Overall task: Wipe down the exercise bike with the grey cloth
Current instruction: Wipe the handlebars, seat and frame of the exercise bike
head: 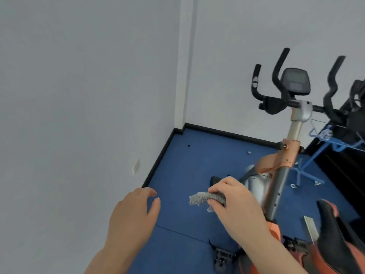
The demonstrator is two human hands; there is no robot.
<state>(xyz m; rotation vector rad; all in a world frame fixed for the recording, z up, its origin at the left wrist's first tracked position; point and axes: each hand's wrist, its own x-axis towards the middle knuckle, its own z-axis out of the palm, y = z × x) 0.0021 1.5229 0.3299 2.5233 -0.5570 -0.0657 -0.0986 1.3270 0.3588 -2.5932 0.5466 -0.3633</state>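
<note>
Right hand grips a bunched grey terry cloth, fingers curled over its right end; the cloth's frayed free end sticks out to the left of the knuckles, long axis roughly level, left to right. Cloth hangs in the air above the blue matted floor, just left of the slanted silver post of the orange-and-silver exercise bike; whether it touches the frame cannot be told. Left hand holds nothing, palm down, fingers relaxed and slightly spread, well apart from the cloth on its left. Bike stands at right, post rising up and away to black curved handlebars and a dark console screen; black saddle at lower right, black pedal below the right forearm. Grey walls meet in a corner behind
</note>
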